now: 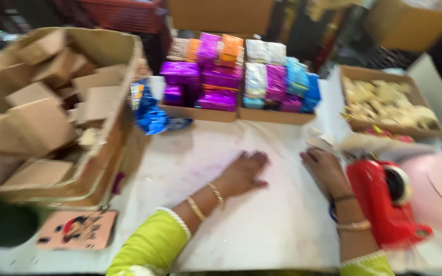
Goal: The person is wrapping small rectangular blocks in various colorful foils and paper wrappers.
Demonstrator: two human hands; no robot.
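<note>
Left hand (pixel 244 173) flat on white table (pixel 262 225), fingers together, right hand (pixel 323 166) fingers unclear

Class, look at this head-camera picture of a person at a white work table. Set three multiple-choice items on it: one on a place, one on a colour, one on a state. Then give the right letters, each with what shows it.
1. Where is the red tape dispenser?
A. Beside the right hand
B. Inside the large cardboard box
C. On top of the wrapped boxes

2. What colour are the sleeves?
A. Dark blue
B. Yellow-green
C. White

3. How is the left hand?
A. Gripping a purple box
B. Lifted above the table
C. Lying flat and empty on the table

Answers:
1 A: the dispenser sits just to the right of that forearm.
2 B: both cuffs show yellow-green cloth.
3 C: the palm rests on the white surface, holding nothing.
</note>
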